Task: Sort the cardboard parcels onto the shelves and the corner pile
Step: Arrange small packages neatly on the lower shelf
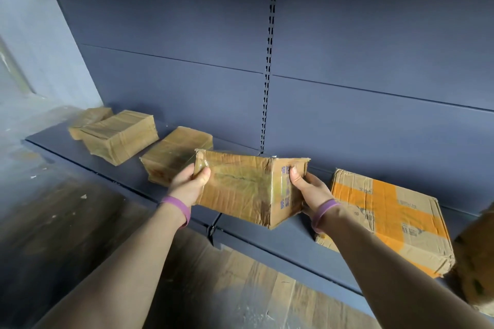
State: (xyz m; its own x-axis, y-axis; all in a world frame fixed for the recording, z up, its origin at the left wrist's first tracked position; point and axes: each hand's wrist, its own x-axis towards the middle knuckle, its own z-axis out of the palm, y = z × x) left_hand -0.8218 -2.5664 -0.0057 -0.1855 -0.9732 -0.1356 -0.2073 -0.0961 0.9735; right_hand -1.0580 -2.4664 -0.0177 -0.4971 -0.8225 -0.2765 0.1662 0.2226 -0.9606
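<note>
Left hand (187,185) and right hand (311,189), purple wristbands on both, grip crumpled brown tape-wrapped cardboard parcel (240,187) by opposite ends, thumbs on top. Parcel sits over front of dark blue metal shelf (80,149); contact unclear.

Progress: three tape-wrapped brown parcels (120,136) already on shelf at left, flat orange-taped cardboard box (387,219) at right. Held parcel not yet released; gap between looks adequate.

Another brown parcel (475,262) at right edge, partly cut off. Corner pile not visible.

The taped parcel (240,189) is hiding the fingers of the left hand (187,187) and right hand (311,189); its blue print (285,201) is blurring beyond reading; a brown parcel (475,262) is running off the right edge.
</note>
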